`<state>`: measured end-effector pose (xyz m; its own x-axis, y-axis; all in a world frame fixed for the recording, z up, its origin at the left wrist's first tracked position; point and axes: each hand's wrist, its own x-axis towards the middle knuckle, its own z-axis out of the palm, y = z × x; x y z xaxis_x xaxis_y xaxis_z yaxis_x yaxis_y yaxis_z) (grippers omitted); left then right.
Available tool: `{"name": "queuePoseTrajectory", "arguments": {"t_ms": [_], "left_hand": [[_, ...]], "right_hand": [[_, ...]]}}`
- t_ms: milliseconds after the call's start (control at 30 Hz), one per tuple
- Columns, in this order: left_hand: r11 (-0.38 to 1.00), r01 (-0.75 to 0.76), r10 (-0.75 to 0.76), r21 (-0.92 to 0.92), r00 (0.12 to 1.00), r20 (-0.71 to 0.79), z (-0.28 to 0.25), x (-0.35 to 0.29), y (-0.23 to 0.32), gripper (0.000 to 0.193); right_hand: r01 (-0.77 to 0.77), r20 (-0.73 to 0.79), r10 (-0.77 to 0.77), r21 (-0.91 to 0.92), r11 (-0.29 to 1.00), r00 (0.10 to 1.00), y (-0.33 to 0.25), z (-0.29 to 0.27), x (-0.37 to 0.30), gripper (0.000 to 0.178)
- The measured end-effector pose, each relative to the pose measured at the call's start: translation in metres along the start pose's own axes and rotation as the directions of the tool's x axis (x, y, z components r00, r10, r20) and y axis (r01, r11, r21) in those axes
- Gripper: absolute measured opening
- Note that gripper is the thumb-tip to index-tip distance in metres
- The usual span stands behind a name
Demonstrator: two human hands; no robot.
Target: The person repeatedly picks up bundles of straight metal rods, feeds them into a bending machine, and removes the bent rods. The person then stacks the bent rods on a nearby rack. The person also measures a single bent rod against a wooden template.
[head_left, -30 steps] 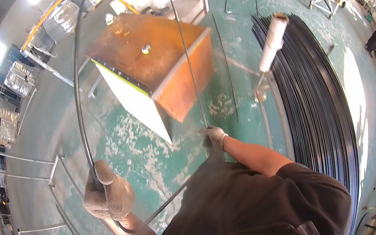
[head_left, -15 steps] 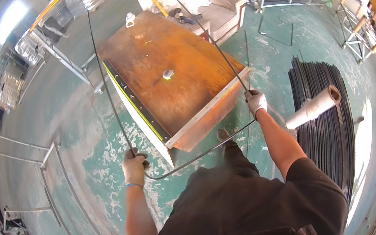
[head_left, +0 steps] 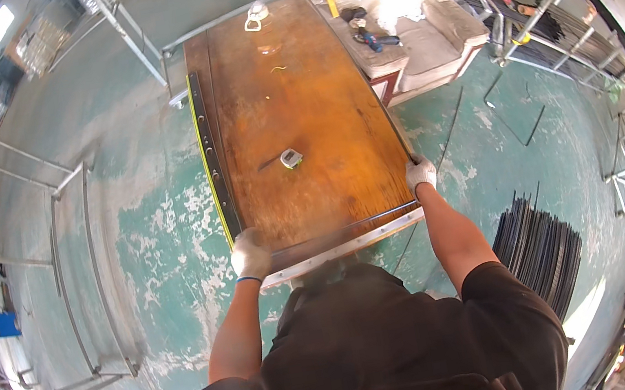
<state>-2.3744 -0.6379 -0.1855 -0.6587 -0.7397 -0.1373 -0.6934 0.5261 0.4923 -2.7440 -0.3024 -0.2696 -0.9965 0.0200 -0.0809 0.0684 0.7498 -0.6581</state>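
A dark thin rod bent into a U (head_left: 359, 226) lies at the near end of a rusty orange-brown table (head_left: 298, 106). Its cross part runs along the near edge, and one leg reaches away along the right side; the left leg is hard to make out. My left hand (head_left: 251, 255), in a pale work glove, is closed at the near left corner, over the rod's bend. My right hand (head_left: 421, 174), also gloved, grips the rod by the near right corner. A small tape measure (head_left: 291, 158) rests on the tabletop. Along the left edge runs a black strip with holes (head_left: 213, 154).
Beyond the table's right side stands a pale sofa (head_left: 426, 35) with power tools (head_left: 368, 35) on it. A stack of dark rods (head_left: 538, 248) lies on the floor at right. Metal frames (head_left: 97, 264) stand at left. A white object (head_left: 255, 16) sits at the table's far end.
Both hands have carried the bent rod forward and down, from in front of the table onto its near end. My body has moved up to the table's edge, and the view has turned.
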Motion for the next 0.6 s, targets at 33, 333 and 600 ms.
{"name": "queuePoseTrajectory", "arguments": {"t_ms": [33,333,600], "left_hand": [[0.992,-0.111,0.112,0.061,0.994,-0.013,0.018,0.001,-0.008,0.037],[0.910,-0.342,0.291,0.232,0.929,0.228,0.047,-0.010,0.023,0.015],[0.947,-0.283,0.208,0.155,0.902,0.378,0.043,-0.037,0.000,0.021]], "right_hand": [[0.101,0.004,-0.101,-0.047,0.994,0.995,-0.001,0.005,0.007,0.036],[0.260,0.183,-0.224,-0.199,0.945,0.957,0.005,-0.008,0.012,0.054],[0.265,0.195,-0.217,-0.270,0.926,0.957,0.011,-0.036,-0.034,0.049]]}}
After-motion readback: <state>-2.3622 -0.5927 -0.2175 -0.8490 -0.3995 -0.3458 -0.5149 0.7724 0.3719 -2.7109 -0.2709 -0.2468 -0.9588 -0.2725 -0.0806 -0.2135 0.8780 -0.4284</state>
